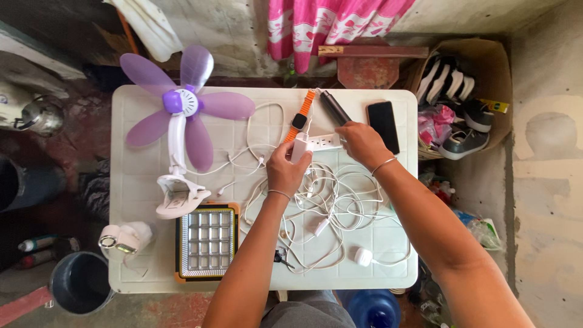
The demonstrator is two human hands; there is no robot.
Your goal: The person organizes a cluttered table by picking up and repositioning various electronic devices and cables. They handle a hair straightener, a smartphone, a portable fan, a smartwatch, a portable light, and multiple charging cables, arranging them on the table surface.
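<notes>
Near table's (139, 267) far edge, 2 hands (286, 170) (362, 143) grip power strip (319, 143).

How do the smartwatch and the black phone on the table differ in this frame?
The smartwatch has a small dark face on an orange strap; the black phone is a larger plain slab with no strap. The smartwatch lies slanted near the left hand; the black phone lies nearly straight, beside the right hand at the table's far right. White cables run close by the smartwatch; the black phone lies apart from them. Both lie flat, screens dark, on the white table.
</notes>
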